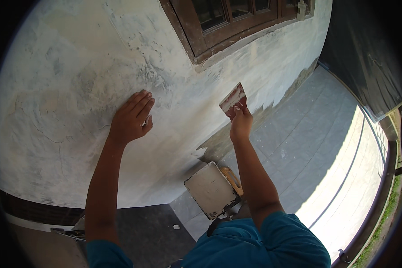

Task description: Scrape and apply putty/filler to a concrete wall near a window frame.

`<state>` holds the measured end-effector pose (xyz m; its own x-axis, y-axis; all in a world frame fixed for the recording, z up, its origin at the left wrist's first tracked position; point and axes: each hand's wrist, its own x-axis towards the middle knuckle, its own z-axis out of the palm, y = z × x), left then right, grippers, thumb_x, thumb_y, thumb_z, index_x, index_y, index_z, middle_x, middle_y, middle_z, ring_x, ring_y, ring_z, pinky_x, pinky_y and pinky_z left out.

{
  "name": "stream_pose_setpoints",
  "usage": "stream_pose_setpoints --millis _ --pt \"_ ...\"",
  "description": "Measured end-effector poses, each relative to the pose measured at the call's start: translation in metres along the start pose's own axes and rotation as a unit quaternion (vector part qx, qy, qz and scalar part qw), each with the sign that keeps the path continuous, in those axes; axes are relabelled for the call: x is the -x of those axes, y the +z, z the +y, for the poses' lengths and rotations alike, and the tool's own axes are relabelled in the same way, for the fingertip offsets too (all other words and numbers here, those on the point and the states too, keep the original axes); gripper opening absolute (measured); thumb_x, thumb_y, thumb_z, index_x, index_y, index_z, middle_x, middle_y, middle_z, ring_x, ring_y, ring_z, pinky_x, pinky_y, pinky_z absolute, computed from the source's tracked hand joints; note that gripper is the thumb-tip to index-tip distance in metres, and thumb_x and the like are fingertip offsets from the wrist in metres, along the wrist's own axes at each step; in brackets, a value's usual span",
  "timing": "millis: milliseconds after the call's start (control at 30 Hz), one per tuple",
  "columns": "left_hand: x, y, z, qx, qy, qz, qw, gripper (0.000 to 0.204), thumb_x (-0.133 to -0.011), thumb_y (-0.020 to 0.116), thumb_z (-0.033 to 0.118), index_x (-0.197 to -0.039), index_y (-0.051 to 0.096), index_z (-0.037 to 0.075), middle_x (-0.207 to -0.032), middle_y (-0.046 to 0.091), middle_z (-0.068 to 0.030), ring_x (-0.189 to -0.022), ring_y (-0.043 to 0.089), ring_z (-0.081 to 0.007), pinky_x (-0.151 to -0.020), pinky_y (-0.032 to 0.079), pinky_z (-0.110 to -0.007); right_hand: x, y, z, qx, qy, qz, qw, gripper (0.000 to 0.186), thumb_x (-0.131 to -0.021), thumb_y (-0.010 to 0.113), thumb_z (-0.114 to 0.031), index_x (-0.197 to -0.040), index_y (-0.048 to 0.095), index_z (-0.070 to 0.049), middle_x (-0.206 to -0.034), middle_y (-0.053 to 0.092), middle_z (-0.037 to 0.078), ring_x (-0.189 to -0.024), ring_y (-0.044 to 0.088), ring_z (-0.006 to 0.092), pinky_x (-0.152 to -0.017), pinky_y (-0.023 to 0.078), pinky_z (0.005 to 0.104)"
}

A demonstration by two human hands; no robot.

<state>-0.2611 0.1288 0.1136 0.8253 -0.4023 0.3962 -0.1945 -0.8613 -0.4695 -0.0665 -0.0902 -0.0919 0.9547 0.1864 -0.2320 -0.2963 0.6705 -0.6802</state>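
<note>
Left hand point(131, 119): open, fingers together and nearly straight, palm flat against patchy white plastered wall point(67, 89), thumb tucked at side; holds nothing. Right hand point(240, 124): closed around handle of putty knife point(232, 100), blade up, reddish with white smears, held just off or at the wall below window sill; contact of blade with wall not clear. Both forearms bare, coming up from lower edge; teal sleeves point(254, 243) at bottom.

Containers: one flat rectangular tray point(211, 189) on grey tiled floor point(308, 147), between the arms, close to wall base; inside coated with pale plaster, dark rim, no loose lumps visible. Yellowish thing point(232, 177) just beside tray's right edge, partly hidden by right forearm; kind unclear.

Counts: two hands, one putty knife, one tray, one dark brown wooden window frame point(228, 22) at top, well above both hands. Small white scrap point(176, 227) on dark floor patch at lower centre. Wall surface rough, cracked and grey-stained around left hand. Sunlit strip on floor at right.
</note>
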Motion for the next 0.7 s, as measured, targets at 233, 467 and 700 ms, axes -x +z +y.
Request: stream_pose_setpoints --millis 233,467,700 --pt "0.006 -0.004 -0.004 0.042 0.011 -0.009 0.999 0.043 -0.076 0.058 0.008 -0.117 0.066 -0.001 -0.126 0.064 -0.0144 -0.126 0.056 -0.0285 -0.111 0.043 -0.043 -0.030 0.077 0.001 0.274 -0.343 0.104 0.893 0.045 -0.093 0.046 -0.005 -0.136 0.053 0.005 -0.111 0.069 0.024 -0.096 0.069 0.0334 -0.085 0.053 0.0367" --pt "-0.005 0.003 -0.003 0.075 0.006 0.000 0.997 0.050 -0.069 0.049 0.004 -0.115 0.066 -0.003 -0.122 0.066 -0.0159 -0.122 0.059 -0.0305 -0.109 0.044 -0.045 0.008 0.100 0.072 0.424 -0.386 0.007 0.820 0.058 -0.084 0.054 -0.005 -0.140 0.045 0.005 -0.136 0.053 0.029 -0.122 0.056 0.0422 -0.099 0.050 0.0413" --pt "0.007 -0.003 -0.010 0.061 0.007 -0.012 0.998 0.051 -0.068 0.048 0.005 -0.115 0.066 -0.003 -0.122 0.066 -0.0164 -0.123 0.059 -0.0306 -0.110 0.044 -0.045 0.049 0.029 0.044 0.434 -0.314 -0.054 0.843 0.048 -0.086 0.053 -0.004 -0.134 0.058 -0.003 -0.105 0.071 0.019 -0.078 0.072 0.0298 -0.069 0.057 0.0352"
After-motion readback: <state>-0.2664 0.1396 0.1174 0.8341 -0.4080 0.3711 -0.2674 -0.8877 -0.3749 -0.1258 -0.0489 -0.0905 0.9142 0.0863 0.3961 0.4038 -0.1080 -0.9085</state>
